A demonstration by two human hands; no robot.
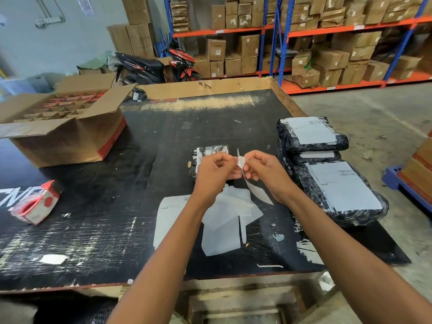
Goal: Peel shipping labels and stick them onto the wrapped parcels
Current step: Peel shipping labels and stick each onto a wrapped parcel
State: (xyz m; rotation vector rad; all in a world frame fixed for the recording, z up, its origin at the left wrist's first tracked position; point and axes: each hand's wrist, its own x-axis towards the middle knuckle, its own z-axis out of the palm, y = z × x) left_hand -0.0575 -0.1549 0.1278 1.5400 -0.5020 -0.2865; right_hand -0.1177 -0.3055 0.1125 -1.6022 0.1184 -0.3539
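Observation:
My left hand (pixel 216 170) and my right hand (pixel 265 170) meet above the black table (pixel 98 220), both pinching one white shipping label (pixel 241 163). A strip of its backing (pixel 258 191) curls down below my right hand. A small black wrapped parcel (pixel 210 150) lies just behind my hands, partly hidden by them. Loose sheets of peeled backing paper (pixel 229 213) and a label sheet (pixel 170 216) lie under my forearms. At the right, a stack of black wrapped parcels (pixel 327 174) carries white labels on top.
An open cardboard box (pixel 63 127) with dividers stands at the table's far left. A red and white tape dispenser (pixel 36 203) lies near the left edge. Shelving with cartons (pixel 304 43) and a parked scooter (pixel 152 66) stand behind the table.

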